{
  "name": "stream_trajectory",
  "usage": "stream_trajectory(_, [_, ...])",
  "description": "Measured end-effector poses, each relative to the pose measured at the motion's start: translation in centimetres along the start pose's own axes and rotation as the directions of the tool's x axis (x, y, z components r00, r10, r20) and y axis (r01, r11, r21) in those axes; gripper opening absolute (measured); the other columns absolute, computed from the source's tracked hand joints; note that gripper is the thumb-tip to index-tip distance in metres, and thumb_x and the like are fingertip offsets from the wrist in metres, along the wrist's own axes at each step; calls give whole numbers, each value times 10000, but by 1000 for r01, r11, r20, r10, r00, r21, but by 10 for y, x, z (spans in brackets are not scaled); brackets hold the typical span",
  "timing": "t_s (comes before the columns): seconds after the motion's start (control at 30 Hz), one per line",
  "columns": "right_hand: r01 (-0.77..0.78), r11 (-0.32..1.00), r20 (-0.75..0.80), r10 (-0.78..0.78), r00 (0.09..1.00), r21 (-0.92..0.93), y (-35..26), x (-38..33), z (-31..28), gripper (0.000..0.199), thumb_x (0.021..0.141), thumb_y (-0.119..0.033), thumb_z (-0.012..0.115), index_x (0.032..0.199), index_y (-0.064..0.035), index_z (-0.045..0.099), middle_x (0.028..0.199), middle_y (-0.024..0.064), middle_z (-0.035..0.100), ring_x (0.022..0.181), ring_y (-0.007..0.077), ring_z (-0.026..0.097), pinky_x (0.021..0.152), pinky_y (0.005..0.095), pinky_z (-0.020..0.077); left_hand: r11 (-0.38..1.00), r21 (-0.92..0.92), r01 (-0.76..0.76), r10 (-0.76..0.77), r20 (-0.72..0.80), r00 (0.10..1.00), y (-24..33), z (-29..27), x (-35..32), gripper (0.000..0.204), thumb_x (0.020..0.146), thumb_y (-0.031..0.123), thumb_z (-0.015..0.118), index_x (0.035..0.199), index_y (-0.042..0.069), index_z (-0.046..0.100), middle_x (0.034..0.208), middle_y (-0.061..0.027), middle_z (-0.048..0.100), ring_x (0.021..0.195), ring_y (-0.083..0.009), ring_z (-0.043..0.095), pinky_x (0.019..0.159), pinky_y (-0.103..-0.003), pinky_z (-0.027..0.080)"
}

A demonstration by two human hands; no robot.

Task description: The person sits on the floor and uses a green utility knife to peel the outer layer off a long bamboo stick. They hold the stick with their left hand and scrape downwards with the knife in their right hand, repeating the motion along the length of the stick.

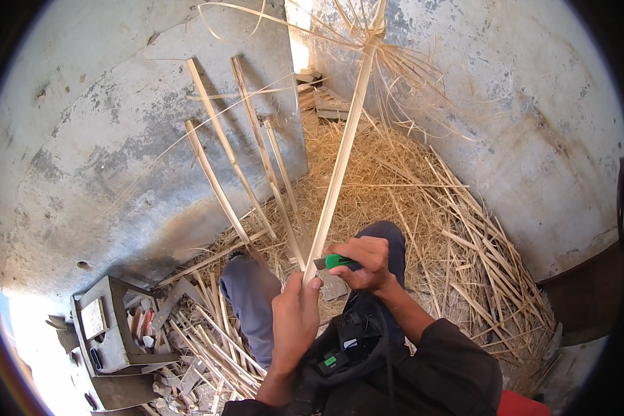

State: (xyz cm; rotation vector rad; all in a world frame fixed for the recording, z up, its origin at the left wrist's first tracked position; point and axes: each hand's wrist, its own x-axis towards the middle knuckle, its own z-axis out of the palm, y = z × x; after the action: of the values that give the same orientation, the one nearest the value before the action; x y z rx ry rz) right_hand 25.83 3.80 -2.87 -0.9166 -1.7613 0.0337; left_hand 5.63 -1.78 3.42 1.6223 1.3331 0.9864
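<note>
The left hand [295, 322] rises from the lower edge with its back to the camera, forearm nearly upright, fingers curled shut around the foot of a long pale split cane strip [343, 149], thumb tip pressed against the cane just beside the other hand. The strip runs from this grip up and slightly right across the middle of the view, ending near the top edge in a frayed spray of thin fibres. The right hand [364, 263] comes in from the lower right on a dark-sleeved forearm, bent at the wrist, fingers closed around a small green-handled knife [336, 262] whose dark end sits against the cane just above the left thumb. Below the hands lie the person's knees in grey trousers and a dark harness on the chest. At far left, a grey box-like wooden stool [107, 333] stands in bright light among scraps. Against the stained grey concrete wall [118, 152] lean several shorter split cane slats [222, 152], tilted. The floor is buried under a heap of straw-coloured shavings and cane offcuts [437, 229], thickest to the right, where a second rough concrete wall [534, 118] closes the corner.
</note>
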Motion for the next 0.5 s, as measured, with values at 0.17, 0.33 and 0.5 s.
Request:
stream_trajectory(0.17, [44,999,-10,-44,999,-23,-2,6,-4,442,950,-521,813,956,-79,804,697,23,688,539,218,643,517,341,450,999,-38,4,-2,47,999,-1,-4,-2,214,1126,176,610,1054,-25,636,777,-251,658,686,-427,673,654,-470,499])
stream_trajectory(0.33, [46,998,-17,-47,999,-44,-2,7,-3,469,962,-541,796,937,-73,804,683,24,679,526,219,630,513,342,431,994,-93,52,-46,71,996,2,-7,-2,237,1137,176,567,1056,-31,649,771,-237,656,670,-382,665,670,-457,501])
stream_trajectory(0.5, [38,997,-62,-42,997,-69,3,16,-11,375,927,-480,851,963,-109,807,711,9,704,560,214,660,527,340,481,998,-47,46,-42,86,995,-8,-5,-9,272,1138,206,557,1049,-29,660,741,-230,643,652,-371,649,674,-444,502])
